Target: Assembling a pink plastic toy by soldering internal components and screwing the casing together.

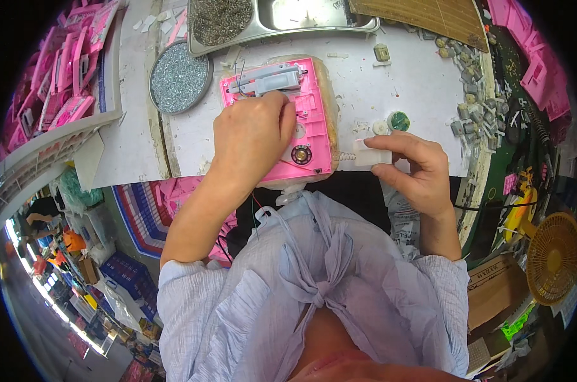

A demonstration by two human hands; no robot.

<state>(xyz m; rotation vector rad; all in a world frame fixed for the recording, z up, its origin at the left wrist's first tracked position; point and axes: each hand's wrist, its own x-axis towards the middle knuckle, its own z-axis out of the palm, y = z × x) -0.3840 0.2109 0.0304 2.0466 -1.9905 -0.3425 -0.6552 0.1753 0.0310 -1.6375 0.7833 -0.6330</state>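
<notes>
A pink plastic housing (315, 114) lies on a padded, plastic-covered rest in front of me. Grey plastic parts (276, 81) with a thin wire sit along its far end, and a small round speaker (301, 154) is near its lower right corner. My left hand (250, 137) is closed over the left half of the housing; its fingertips are hidden, so what they grip cannot be made out. Between thumb and fingers, my right hand (419, 167) pinches a white rectangular plastic piece (371, 155) just right of the housing. A pale coiled strand (345, 156) shows between piece and housing.
A round dish (180, 83) of small metal screws stands at the left, a steel tray (288, 28) at the back. Small grey parts (470, 114) are heaped at right. A green-topped round item (399, 121) lies beyond my right hand. Pink parts (59, 70) fill the far left.
</notes>
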